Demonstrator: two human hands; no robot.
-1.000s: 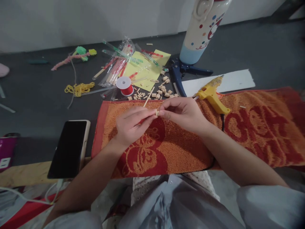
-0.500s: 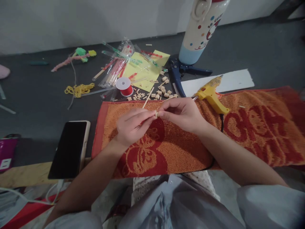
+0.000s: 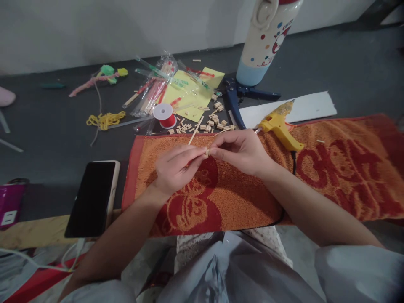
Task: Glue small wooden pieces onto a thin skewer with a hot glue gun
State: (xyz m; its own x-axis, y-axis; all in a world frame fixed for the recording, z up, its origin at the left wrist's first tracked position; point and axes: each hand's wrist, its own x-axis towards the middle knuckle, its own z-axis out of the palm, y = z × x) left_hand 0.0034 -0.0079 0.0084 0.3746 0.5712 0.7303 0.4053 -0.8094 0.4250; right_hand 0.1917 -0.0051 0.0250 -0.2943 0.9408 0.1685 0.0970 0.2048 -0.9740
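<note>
Over the orange towel (image 3: 246,198), my left hand (image 3: 176,166) and my right hand (image 3: 241,151) meet fingertip to fingertip. Both pinch a small pale wooden piece (image 3: 207,152), mostly covered by the fingers. A thin wooden stick (image 3: 195,130) slants up behind my left hand; whether the hand touches it I cannot tell. Just beyond the fingers lie many short cut wooden pieces (image 3: 211,124) in a loose heap. A yellow glue gun (image 3: 279,128) rests to the right of my right hand, its black cord running down across the towel.
A spool of red thread (image 3: 164,115), yellow paper (image 3: 192,94) and plastic-wrapped sticks (image 3: 154,90) lie behind. Blue-handled cutters (image 3: 235,99), a white strip (image 3: 303,107) and a tall bottle (image 3: 261,46) stand farther right. On the left are a phone (image 3: 91,198), yellow yarn (image 3: 105,120) and a pipe-cleaner flower (image 3: 94,82).
Both hands keep the same pinch on the small piece, with barely any movement. The view has shifted very slightly.
</note>
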